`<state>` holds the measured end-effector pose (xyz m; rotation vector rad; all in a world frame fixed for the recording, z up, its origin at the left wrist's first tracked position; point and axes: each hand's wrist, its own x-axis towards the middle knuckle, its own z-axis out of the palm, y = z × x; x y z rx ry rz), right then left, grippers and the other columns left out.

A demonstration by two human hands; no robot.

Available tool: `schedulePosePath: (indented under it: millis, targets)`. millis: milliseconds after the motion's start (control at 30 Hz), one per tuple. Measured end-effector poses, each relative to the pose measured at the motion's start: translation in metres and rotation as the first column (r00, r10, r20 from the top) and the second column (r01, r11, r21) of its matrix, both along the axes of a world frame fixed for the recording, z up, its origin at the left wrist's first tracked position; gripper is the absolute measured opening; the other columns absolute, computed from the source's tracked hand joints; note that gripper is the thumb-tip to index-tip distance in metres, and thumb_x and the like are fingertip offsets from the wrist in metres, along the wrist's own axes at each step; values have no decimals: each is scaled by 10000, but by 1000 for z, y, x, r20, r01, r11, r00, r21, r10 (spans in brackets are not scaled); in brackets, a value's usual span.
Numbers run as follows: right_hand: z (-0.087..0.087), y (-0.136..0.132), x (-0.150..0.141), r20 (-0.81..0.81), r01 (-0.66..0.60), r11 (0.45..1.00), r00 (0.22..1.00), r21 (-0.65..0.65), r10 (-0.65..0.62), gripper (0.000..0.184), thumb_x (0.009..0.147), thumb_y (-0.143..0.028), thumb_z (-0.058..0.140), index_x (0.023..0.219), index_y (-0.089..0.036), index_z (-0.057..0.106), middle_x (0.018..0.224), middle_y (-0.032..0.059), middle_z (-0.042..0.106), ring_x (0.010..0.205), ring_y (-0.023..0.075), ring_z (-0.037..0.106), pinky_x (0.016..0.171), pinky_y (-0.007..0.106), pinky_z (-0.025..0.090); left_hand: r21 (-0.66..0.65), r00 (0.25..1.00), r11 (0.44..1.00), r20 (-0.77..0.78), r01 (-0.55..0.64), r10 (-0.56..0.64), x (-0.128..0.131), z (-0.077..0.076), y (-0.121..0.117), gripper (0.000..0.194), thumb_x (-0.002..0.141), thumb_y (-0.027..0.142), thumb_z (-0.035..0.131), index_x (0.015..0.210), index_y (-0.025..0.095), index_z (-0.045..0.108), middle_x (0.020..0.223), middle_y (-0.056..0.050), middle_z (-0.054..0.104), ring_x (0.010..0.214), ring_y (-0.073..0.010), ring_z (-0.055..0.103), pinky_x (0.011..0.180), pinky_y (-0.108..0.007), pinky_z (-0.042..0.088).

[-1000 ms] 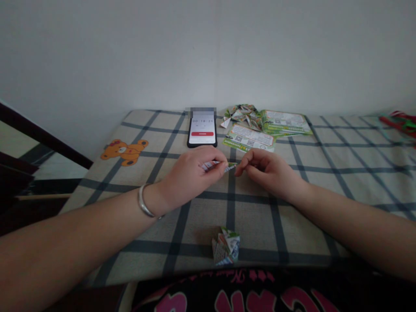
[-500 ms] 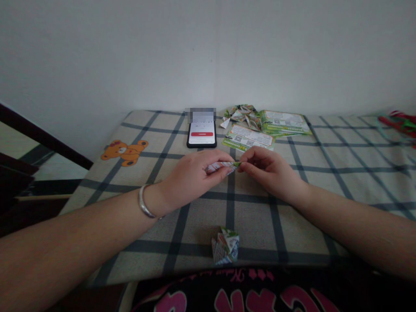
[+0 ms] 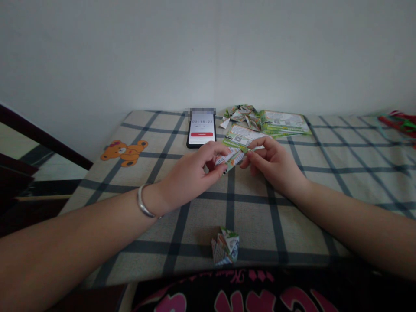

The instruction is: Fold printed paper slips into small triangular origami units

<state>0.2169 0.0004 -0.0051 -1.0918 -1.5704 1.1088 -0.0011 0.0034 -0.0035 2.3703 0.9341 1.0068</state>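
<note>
the folded paper (image 3: 238,157) at mid-frame is white with dark print and a green band. the small folded piece (image 3: 225,246) at bottom centre mixes white, green and orange-brown. the cloth (image 3: 253,216) is beige, crossed by blue-grey checks. above centre, the phone (image 3: 201,125) has a black edge, whitish screen and red button; right of it, the leaflets (image 3: 286,121) are green with white panels. mid-left, the bear (image 3: 121,151) is orange. the bracelet (image 3: 143,201) is silver, the wall (image 3: 162,52) plain pale grey.
</note>
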Motion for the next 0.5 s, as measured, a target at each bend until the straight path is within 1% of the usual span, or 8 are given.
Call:
schedulePosePath:
  millis: [67, 133, 200, 267, 300, 333, 400, 500]
  targets:
    - [0, -2, -1, 28, 20, 999, 999, 40, -21, 296, 827, -376, 633, 947, -228, 407, 666, -36, 677, 436, 74, 534, 420, 198, 387, -32, 1000, 999, 12, -16, 17, 1, 1, 1, 153, 879, 169, 563, 1029, 198, 554, 988, -1, 649, 725, -72, 586, 648, -188, 457]
    - [0, -4, -1, 79, 13, 991, 997, 132, -24, 243, 824, -329, 630, 923, -224, 435, 680, -30, 669, 475, 80, 549, 438, 205, 405, -61, 999, 998, 7, -33, 33, 2, 2, 2, 71, 870, 163, 567, 936, 184, 580, 922, 9, 651, 710, -76, 578, 638, -190, 450]
    - [-1, -7, -1, 203, -19, 967, 979, 253, -34, 144, 821, -276, 627, 882, -203, 520, 700, -16, 655, 526, 81, 548, 472, 211, 417, -95, 999, 995, 8, -42, 43, 3, 3, 2, 36, 863, 169, 573, 892, 176, 595, 846, 18, 646, 671, -77, 565, 610, -192, 440]
    - [-3, -9, 0, 350, -83, 932, 935, 353, -49, 66, 822, -233, 622, 866, -185, 609, 712, -8, 646, 547, 76, 528, 494, 211, 414, -136, 999, 990, 15, -42, 44, 3, 2, 2, 67, 860, 195, 587, 919, 173, 609, 821, 18, 646, 644, -78, 558, 587, -194, 438]
    - [-3, -10, 0, 412, -120, 917, 910, 381, -52, 71, 823, -222, 621, 880, -185, 641, 720, -7, 647, 549, 73, 519, 502, 211, 414, -152, 999, 988, 16, -39, 42, 3, 2, 2, 97, 857, 211, 595, 944, 174, 616, 831, 13, 651, 642, -79, 560, 582, -197, 441]
    - [-3, -10, 0, 459, -150, 907, 887, 392, -52, 98, 824, -220, 623, 909, -189, 660, 733, -7, 651, 548, 72, 515, 509, 212, 417, -166, 999, 986, 13, -34, 37, 3, 2, 2, 128, 856, 225, 600, 973, 176, 621, 851, 7, 659, 648, -83, 565, 581, -201, 446]
    - [-3, -10, 1, 508, -172, 902, 859, 395, -58, 168, 821, -239, 638, 981, -197, 669, 763, -6, 659, 541, 71, 512, 518, 216, 426, -188, 999, 982, 21, -20, 24, 2, 1, 3, 184, 860, 243, 595, 1028, 177, 625, 904, -11, 675, 686, -95, 592, 600, -212, 466]
    - [-2, -10, 1, 538, -158, 909, 839, 386, -82, 238, 817, -264, 650, 1044, -193, 661, 787, 0, 663, 539, 73, 521, 535, 227, 439, -212, 997, 977, 72, 26, -11, 2, 0, 3, 242, 861, 166, 538, 1090, 168, 616, 988, -32, 690, 826, -117, 643, 708, -232, 509]
